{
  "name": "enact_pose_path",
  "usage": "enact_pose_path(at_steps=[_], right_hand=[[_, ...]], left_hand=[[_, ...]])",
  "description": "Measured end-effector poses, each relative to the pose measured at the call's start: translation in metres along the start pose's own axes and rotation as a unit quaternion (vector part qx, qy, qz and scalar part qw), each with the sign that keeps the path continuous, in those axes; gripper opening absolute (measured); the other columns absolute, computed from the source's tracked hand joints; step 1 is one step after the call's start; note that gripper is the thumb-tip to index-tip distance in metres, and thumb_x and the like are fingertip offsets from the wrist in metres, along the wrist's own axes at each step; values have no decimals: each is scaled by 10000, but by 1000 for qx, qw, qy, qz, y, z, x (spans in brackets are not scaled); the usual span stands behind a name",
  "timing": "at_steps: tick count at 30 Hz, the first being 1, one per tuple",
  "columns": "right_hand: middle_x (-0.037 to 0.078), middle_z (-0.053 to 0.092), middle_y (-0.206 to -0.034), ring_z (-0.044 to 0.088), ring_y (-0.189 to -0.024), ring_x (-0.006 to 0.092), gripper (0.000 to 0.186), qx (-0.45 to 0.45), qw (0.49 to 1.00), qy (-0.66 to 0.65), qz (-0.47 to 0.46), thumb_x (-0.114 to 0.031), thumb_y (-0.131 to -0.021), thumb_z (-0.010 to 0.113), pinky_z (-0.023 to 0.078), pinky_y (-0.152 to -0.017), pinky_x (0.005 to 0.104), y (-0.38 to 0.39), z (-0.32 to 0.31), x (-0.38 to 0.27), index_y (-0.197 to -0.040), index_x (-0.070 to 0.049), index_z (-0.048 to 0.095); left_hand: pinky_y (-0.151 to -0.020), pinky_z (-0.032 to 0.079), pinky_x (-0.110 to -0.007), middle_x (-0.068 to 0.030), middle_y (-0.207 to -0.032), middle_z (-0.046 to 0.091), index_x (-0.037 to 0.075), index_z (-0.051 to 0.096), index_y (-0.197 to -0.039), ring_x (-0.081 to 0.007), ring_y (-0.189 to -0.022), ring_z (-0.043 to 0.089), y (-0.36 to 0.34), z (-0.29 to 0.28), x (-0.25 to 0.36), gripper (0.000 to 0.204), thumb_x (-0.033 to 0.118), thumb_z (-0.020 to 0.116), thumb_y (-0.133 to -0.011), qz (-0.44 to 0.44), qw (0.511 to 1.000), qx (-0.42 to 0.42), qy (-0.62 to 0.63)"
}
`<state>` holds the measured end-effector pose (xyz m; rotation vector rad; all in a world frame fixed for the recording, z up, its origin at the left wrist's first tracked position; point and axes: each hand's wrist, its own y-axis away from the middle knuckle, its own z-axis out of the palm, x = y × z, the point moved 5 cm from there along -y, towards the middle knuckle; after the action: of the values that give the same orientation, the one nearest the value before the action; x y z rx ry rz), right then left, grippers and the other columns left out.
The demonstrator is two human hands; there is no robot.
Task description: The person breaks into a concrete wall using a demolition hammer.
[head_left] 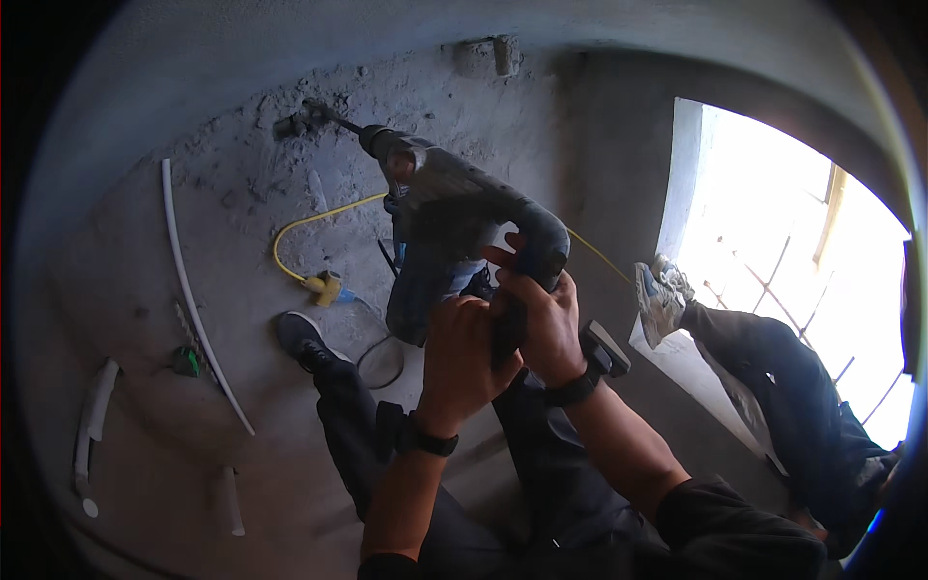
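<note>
A dark grey rotary hammer (454, 188) points away from me and to the left. Its bit runs to a small chunky piece (307, 118) at the broken-up concrete; whether the tip touches it I cannot tell. My right hand (546, 324) is closed around the rear handle, a finger or two lifted along its side. Beside it, my left hand (464, 353) is closed on the lower part of the same handle, its fingertips partly hidden. A dark band sits on each of my wrists.
A yellow cable (333, 211) with a yellow connector (327, 287) lies beyond my shoe (307, 338). White pipes (193, 300) and a green object (186, 362) are at left. At right, another person's leg (764, 353) rests near a bright barred window (773, 232).
</note>
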<state>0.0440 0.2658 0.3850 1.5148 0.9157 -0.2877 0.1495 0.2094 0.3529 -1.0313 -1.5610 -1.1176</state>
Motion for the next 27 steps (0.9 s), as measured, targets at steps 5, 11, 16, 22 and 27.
enact_pose_path(at_steps=[5,11,16,22,27], right_hand=[[179,653,-1195,590,-650,143,437,74,977,-173,96,-22,-886,597,524,-628,289,4,-31,48,-1309,-8,490],[138,686,-1007,591,-643,152,376,88,964,-202,146,-62,-882,671,492,-591,279,14,-33,81,-1228,-7,536],[127,687,-1010,594,-673,128,380,64,968,-199,137,-60,-888,654,504,-620,272,17,-43,90,-1243,16,543],[120,685,-1074,678,-937,220,467,-56,983,171,-41,-56,-793,740,545,-837,334,47,-2,60,-1235,-7,597],[186,512,-1334,593,-1129,377,734,-269,874,369,-168,-212,-750,773,536,-911,432,70,60,42,-1402,-30,491]], left_hand=[[-975,417,-470,-170,-1185,537,13,592,-1108,-352,-1141,518,8,-28,-7,489,339,766,-787,8,1000,5,-22],[-994,411,-464,-179,-1224,538,8,584,-1156,-363,-1156,521,33,-82,-113,393,270,701,-888,-118,965,168,-160],[-1007,414,-446,-182,-1225,554,-5,573,-1176,-342,-1175,538,31,-56,-77,480,339,721,-875,-99,987,117,-51],[-1117,313,-445,-164,-1443,392,-7,270,-1464,-288,-1331,409,75,17,-30,1063,712,656,-783,-171,910,78,369],[-1157,286,-479,-176,-1472,380,25,171,-1546,-308,-1334,417,110,12,-34,1116,833,441,-825,-201,781,204,555]])
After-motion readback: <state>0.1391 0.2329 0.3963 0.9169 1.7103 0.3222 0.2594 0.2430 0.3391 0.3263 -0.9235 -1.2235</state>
